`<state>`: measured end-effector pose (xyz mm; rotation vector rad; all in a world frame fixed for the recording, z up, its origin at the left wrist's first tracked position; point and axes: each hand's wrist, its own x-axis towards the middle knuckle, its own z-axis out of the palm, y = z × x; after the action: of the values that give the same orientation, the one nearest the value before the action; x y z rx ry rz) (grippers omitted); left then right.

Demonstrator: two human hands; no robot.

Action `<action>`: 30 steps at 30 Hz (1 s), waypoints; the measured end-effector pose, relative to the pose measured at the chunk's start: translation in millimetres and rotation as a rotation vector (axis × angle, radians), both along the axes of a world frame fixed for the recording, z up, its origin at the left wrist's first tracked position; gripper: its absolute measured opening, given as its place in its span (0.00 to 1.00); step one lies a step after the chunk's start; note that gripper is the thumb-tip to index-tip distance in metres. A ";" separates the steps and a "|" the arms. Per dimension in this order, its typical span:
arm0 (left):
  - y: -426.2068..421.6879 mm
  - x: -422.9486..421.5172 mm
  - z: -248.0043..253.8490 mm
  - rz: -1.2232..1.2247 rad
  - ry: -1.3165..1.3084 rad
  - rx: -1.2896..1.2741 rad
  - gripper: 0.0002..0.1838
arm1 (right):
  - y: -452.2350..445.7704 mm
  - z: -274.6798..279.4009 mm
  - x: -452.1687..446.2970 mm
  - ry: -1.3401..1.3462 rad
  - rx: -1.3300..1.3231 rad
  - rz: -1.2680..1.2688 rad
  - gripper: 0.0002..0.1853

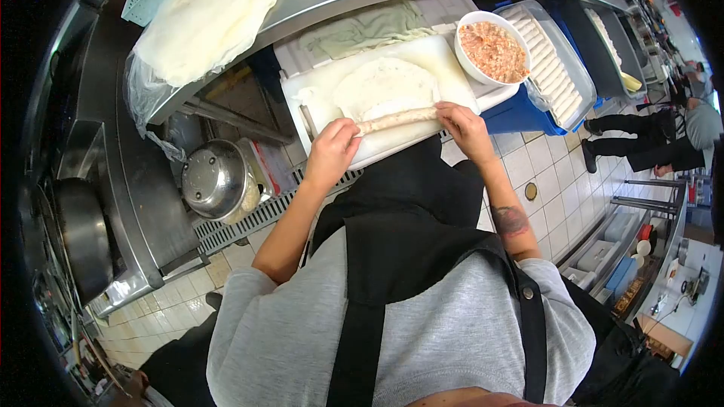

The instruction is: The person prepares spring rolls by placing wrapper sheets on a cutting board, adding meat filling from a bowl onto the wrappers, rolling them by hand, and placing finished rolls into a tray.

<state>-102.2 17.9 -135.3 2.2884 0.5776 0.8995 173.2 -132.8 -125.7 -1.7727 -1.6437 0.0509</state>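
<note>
A thin round wrapper (386, 84) lies on a white cutting board (451, 68). Its near edge is folded around filling into a long, narrow roll (398, 120). My left hand (334, 152) pinches the left end of this roll, fingers closed. At the opposite end, my right hand (465, 130) grips it with fingers bent over the wrapper. Just right of the board stands a white bowl (465, 68) of orange-pink minced filling (492, 51). Beside the bowl, a clear plastic tub (575, 60) holds several finished rolls (549, 68) in a row.
A stack of round wrappers (207, 22) on plastic lies on the steel counter (317, 4) at upper left. A green cloth (369, 30) is behind the board. Below left sits a metal bowl (215, 181). Another person (648, 132) stands at far right.
</note>
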 end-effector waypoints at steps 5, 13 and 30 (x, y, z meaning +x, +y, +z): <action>-2.5 0.0 2.5 0.014 0.025 0.001 0.09 | 9.0 12.6 25.2 0.010 -0.099 0.265 0.10; 7.6 1.7 3.4 -0.042 0.058 0.078 0.08 | 28.7 25.0 42.7 0.071 -0.243 0.352 0.10; 53.7 15.1 13.9 -0.069 0.343 -0.101 0.07 | 64.6 5.5 69.5 0.101 -0.277 0.406 0.13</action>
<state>-87.1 71.6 -121.4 2.3682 0.6678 0.4355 242.7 -68.1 -120.2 -1.5682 -1.9698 0.5680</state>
